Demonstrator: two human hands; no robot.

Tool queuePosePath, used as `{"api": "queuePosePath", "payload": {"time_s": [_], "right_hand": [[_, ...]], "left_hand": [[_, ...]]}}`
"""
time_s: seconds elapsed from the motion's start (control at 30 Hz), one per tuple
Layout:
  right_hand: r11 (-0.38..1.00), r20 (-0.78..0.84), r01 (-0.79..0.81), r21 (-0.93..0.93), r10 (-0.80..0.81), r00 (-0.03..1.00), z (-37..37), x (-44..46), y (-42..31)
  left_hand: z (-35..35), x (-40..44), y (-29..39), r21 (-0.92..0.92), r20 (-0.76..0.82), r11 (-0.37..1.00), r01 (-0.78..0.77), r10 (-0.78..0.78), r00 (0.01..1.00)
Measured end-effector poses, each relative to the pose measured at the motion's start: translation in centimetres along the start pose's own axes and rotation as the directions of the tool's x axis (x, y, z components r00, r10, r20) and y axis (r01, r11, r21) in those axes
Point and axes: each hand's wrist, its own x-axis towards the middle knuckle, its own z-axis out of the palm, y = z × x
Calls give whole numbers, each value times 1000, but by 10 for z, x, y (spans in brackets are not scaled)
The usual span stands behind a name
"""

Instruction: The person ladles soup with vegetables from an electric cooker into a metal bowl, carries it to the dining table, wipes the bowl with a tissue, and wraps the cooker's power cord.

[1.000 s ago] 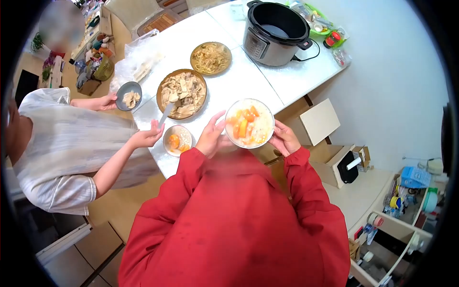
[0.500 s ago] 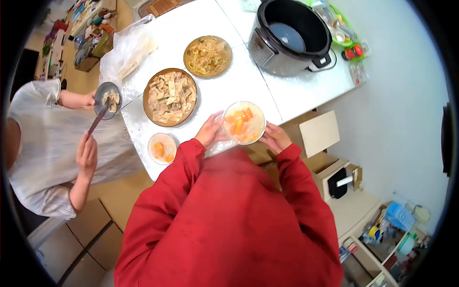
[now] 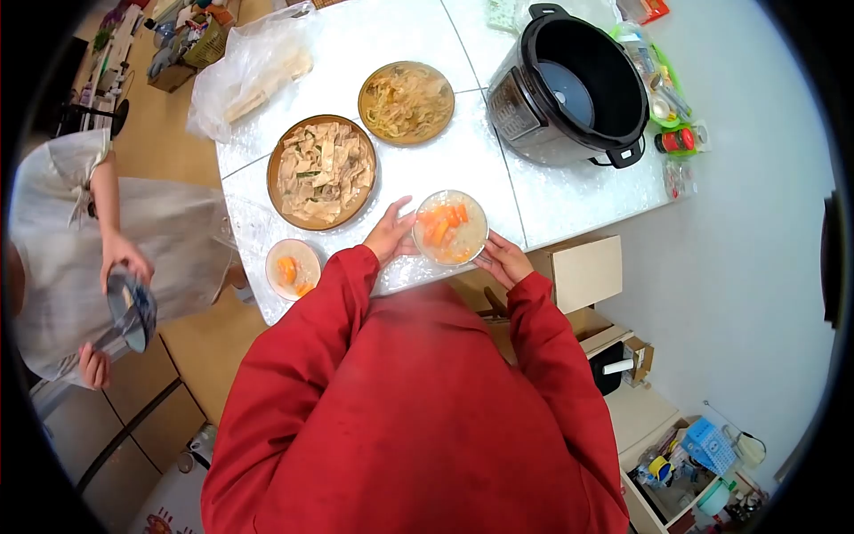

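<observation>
Both my hands hold a round bowl of pale porridge with orange chunks, close above the table's front edge. My left hand supports its left side, while my right hand grips the lower right side. A smaller bowl with similar food stands on the table to the left. Beyond it are a brown plate of sliced food and a second plate of shredded food.
A co-worker at the left holds a dark bowl and a utensil. An open electric cooker stands on the white table. A plastic bag lies at the back left. Open drawers and boxes are at the right.
The co-worker has turned away from the plates, and their dark bowl is lower and farther left. The view has shifted; my hands still hold the bowl.
</observation>
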Motion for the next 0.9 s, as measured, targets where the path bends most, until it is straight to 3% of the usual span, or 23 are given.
{"api": "queuePosePath", "payload": {"time_s": [0.17,0.37,0.5,0.57,0.63,0.77,0.9], "right_hand": [[1000,-30,-4,14,4,1000,-1,-1,2],[1000,-77,13,28,-11,997,9,5,8],[994,-138,111,21,-107,985,9,-11,10],[981,-212,194,24,-185,960,5,-22,7],[959,-342,281,43,-251,906,-5,-38,5],[839,-464,507,198,-375,803,1,-73,10],[718,-487,584,378,-382,785,2,-111,-16]], "left_hand": [[5,1,-6,-63,-40,998,-10,7,999],[-4,-2,-5,232,-197,971,-58,105,975],[9,-19,-7,399,-233,913,-80,185,955],[-8,-21,-34,729,-241,670,-141,443,863],[25,-61,-4,782,-283,618,-86,474,834],[47,-116,25,681,-206,666,-305,574,793],[73,-118,37,593,-138,614,-520,714,686]]}}
